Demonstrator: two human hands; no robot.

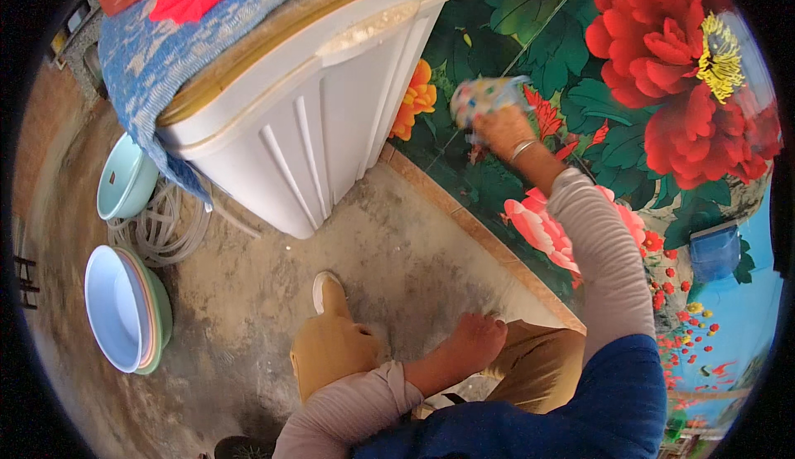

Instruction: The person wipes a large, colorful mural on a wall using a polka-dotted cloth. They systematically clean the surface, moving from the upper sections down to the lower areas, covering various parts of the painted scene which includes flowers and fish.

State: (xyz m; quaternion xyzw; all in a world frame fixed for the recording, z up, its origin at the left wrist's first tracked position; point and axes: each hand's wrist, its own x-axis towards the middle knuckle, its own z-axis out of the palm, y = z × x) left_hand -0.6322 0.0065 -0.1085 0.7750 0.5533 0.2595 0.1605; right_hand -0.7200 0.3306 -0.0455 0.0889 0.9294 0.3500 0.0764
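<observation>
My right hand (502, 131), with a bracelet at the wrist, grips a blurred, multicoloured patterned cloth (481, 102). The cloth lies against a wall covered with painted flowers (553, 55), between an orange bloom and a large red one. My left hand (475, 344) is bent inward over my lap, closer to my body, its fingers curled. Nothing shows in it, though the palm side is hidden.
A tall white plastic container (298, 129), its top edge under a blue patterned towel (161, 55), stands beside the wall. Coiled clear hose (177, 229), a pale green basin (127, 176) and stacked basins (118, 310) are at the left. A blue box (715, 253) is on the wall.
</observation>
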